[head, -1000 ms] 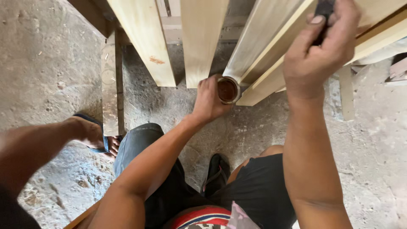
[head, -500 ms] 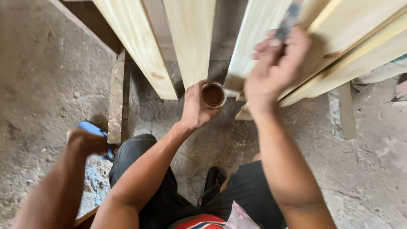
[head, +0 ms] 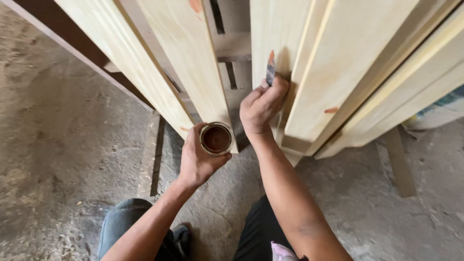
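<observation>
My left hand (head: 195, 162) grips a small round tin (head: 216, 138) of brown paste, held just below the pale wooden planks. My right hand (head: 261, 106) is closed on a small flat putty blade (head: 270, 69) whose tip carries reddish-brown filler. The blade rests against the face of a pale upright plank (head: 273, 34), near a dark gap between boards. A reddish filler spot (head: 331, 110) marks the plank to the right, and another spot (head: 195, 5) sits near the top of a left plank.
Several pale planks (head: 183, 53) lean side by side across the top of the view. A wooden strip (head: 150, 159) lies on the dusty concrete floor (head: 63, 145) at left, another (head: 400, 162) at right. My knees in dark trousers (head: 121, 227) are below.
The view has moved closer to the planks. My right hand has come down from the upper right onto the middle plank with the blade. The tin has stayed in my left hand.
</observation>
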